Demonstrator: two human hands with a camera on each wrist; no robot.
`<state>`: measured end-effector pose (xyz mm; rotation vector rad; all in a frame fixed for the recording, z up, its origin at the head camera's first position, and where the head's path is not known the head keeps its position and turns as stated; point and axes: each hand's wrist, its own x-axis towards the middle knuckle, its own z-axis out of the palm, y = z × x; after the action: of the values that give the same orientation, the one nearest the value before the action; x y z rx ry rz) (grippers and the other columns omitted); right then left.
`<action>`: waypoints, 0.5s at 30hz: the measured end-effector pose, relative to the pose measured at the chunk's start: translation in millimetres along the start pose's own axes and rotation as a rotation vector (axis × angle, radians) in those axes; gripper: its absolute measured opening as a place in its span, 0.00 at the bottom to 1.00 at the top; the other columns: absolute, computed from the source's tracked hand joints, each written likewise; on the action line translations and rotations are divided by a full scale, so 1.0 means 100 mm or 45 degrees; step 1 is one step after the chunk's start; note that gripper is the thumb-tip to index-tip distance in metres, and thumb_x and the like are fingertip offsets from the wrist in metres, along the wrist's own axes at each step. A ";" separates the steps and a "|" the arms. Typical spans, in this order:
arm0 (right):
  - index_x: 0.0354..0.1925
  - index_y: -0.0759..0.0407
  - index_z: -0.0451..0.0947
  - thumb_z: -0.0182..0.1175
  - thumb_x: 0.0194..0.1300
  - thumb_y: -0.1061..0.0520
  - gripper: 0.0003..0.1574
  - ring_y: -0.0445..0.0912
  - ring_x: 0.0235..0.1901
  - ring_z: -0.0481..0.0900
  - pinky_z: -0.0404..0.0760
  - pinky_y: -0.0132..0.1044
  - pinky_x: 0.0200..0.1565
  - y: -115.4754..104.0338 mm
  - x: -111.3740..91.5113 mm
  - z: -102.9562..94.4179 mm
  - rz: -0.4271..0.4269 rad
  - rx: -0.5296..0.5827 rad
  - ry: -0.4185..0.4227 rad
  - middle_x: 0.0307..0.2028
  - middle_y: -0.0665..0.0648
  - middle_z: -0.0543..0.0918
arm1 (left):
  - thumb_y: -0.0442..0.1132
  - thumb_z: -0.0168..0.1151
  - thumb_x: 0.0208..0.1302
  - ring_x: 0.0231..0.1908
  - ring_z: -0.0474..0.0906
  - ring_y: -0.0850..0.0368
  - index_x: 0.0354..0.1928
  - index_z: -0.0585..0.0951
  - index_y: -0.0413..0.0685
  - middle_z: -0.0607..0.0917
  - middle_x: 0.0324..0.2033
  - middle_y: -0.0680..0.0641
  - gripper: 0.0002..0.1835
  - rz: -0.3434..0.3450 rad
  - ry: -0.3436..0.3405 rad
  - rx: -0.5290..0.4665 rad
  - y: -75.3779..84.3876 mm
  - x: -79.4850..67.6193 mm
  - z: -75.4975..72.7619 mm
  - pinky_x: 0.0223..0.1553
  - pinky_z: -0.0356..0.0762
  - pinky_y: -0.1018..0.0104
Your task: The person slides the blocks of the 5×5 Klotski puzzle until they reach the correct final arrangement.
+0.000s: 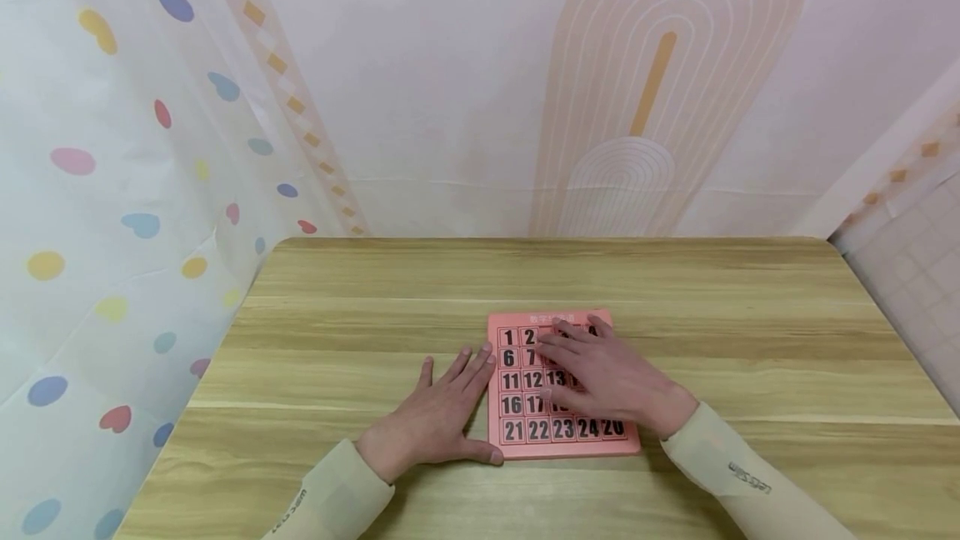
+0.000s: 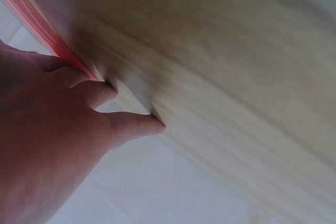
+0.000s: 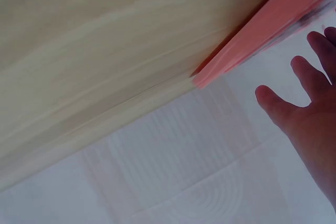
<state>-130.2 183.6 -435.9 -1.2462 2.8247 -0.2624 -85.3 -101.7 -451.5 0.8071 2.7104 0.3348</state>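
A pink number slide puzzle lies flat on the table, its black-numbered tiles in rows; the bottom row reads 21, 22, 23, 24, 20. My left hand lies spread on the tabletop, with fingertips and thumb at the puzzle's left edge. In the left wrist view the puzzle's side runs along the far fingers of that hand. Over the right part of the puzzle is my right hand, fingers spread, covering several upper-right tiles. The right wrist view shows its fingers raised a little off the puzzle's face.
The wooden table has rounded far corners. Behind it hangs a pale curtain with arch patterns, and at the left a cloth with coloured dots. A tiled surface shows beyond the right edge.
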 end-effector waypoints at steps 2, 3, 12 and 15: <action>0.74 0.54 0.71 0.45 0.77 0.27 0.44 0.55 0.76 0.62 0.50 0.65 0.75 0.03 -0.04 -0.01 0.014 0.005 0.022 0.73 0.55 0.72 | 0.78 0.65 0.53 0.80 0.45 0.40 0.83 0.51 0.42 0.48 0.82 0.44 0.67 0.001 0.002 -0.005 0.00 0.00 0.00 0.71 0.46 0.24; 0.74 0.54 0.71 0.46 0.77 0.28 0.44 0.56 0.76 0.63 0.50 0.65 0.75 0.05 -0.06 -0.02 0.022 0.006 0.036 0.73 0.55 0.72 | 0.78 0.65 0.53 0.80 0.45 0.40 0.83 0.51 0.42 0.48 0.82 0.44 0.67 0.002 0.003 -0.008 0.00 0.00 0.00 0.71 0.46 0.24; 0.70 0.58 0.76 0.50 0.77 0.32 0.40 0.55 0.73 0.68 0.58 0.64 0.74 0.15 -0.23 -0.04 0.017 -0.066 0.136 0.70 0.58 0.76 | 0.78 0.66 0.52 0.80 0.45 0.40 0.83 0.52 0.42 0.48 0.82 0.44 0.68 -0.002 0.002 -0.003 -0.01 0.02 0.01 0.71 0.46 0.24; 0.69 0.58 0.77 0.51 0.77 0.31 0.40 0.55 0.71 0.70 0.60 0.64 0.73 0.16 -0.25 -0.04 0.004 -0.077 0.157 0.69 0.58 0.77 | 0.79 0.65 0.52 0.80 0.45 0.40 0.83 0.51 0.42 0.48 0.82 0.44 0.68 -0.004 -0.002 -0.002 -0.01 0.02 0.02 0.71 0.46 0.24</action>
<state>-125.5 213.5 -435.9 -1.2798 2.9589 -0.2646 -87.0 -101.3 -453.7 0.8021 2.7095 0.3358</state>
